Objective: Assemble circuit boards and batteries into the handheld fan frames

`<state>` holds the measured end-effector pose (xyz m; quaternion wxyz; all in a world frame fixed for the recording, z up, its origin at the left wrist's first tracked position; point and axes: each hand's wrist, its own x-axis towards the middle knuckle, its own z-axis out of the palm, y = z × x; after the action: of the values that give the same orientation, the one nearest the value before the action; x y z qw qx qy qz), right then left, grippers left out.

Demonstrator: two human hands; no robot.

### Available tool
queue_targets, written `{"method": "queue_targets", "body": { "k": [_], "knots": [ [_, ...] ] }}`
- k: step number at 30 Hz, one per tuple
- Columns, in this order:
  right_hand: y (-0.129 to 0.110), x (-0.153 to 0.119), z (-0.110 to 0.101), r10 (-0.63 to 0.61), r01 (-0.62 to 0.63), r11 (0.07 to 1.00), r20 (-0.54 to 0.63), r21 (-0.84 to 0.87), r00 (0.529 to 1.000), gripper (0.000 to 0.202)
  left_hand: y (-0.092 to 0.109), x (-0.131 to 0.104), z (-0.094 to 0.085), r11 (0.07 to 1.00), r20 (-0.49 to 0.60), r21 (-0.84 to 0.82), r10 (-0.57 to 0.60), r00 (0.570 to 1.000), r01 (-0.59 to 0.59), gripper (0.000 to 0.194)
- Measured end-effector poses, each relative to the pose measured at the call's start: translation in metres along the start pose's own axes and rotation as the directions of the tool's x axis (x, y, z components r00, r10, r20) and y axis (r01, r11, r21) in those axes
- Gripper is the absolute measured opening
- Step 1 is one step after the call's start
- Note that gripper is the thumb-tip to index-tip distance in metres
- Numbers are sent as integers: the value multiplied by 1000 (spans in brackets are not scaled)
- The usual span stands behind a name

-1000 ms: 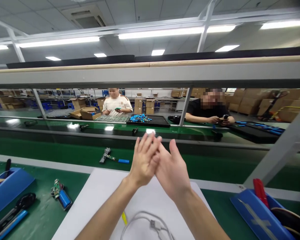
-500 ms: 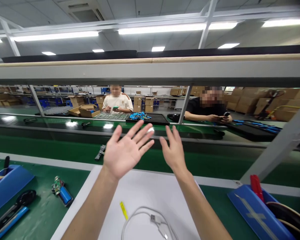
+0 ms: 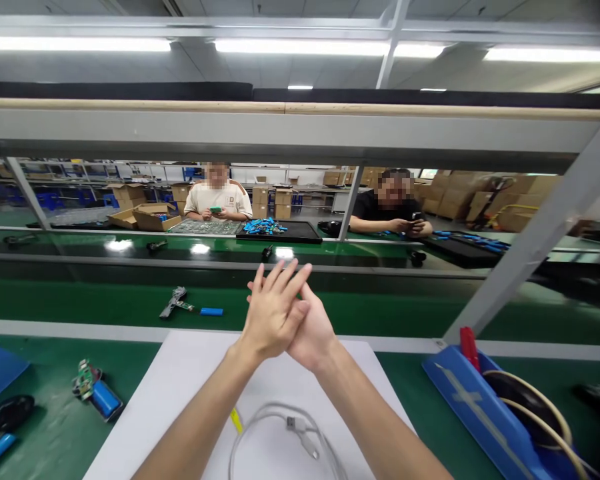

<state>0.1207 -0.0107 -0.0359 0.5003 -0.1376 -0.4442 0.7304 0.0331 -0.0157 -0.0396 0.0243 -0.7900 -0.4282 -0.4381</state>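
Note:
My left hand (image 3: 274,313) lies across the palm of my right hand (image 3: 313,330), back toward me, fingers spread. The two palms touch above the far edge of a white sheet (image 3: 180,373). My right hand's fingers are mostly hidden behind the left; its thumb side and wrist show. Neither hand shows an object in it. Below them on the sheet lie a coiled white USB cable (image 3: 260,415) and a small yellow strip (image 3: 236,420), partly behind my left forearm.
Left on the green mat are a circuit board with a blue cell (image 3: 105,399) and a black tool (image 3: 7,417). A blue bin (image 3: 473,407) stands right. Beyond, a grey part (image 3: 173,303) and blue cell (image 3: 211,311) lie on the belt. Two people (image 3: 220,200) sit opposite.
My hands were apart with fingers spread; now they have come together, left over right. The view has shifted right, and a blue cell now shows beside the grey part.

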Motion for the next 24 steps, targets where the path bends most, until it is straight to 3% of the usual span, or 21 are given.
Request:
{"method": "queue_targets", "body": {
  "k": [3,6,8,10,14,16,19,24],
  "knots": [
    [-4,-12,18,97,-99,994,58,37,994,59,-23,1,-9,993,-78,-87,-93,993,86,56],
    [11,-31,37,70,-63,988,50,-138,996,68,-42,2,-18,877,-151,-394,-357,922,275,55],
    [23,-42,48,34,-6,948,82,-319,996,73,-49,3,-23,700,-119,-624,-523,844,346,57],
    [29,-50,56,-36,114,857,163,-502,986,74,-48,6,-28,502,-46,-796,-608,793,338,59],
    [13,-52,63,-94,304,675,330,-672,939,68,-29,12,-39,71,181,-959,-588,789,274,67],
    [2,-50,62,-72,307,656,348,-689,935,68,-17,13,-45,-30,211,-971,-579,788,238,67],
    [-1,-46,57,-114,311,591,305,-744,946,75,5,13,-52,18,115,-986,-634,765,163,60],
    [17,-39,51,-223,466,481,410,-743,884,76,39,12,-58,290,-176,-957,-626,760,18,52]
  ]
}}
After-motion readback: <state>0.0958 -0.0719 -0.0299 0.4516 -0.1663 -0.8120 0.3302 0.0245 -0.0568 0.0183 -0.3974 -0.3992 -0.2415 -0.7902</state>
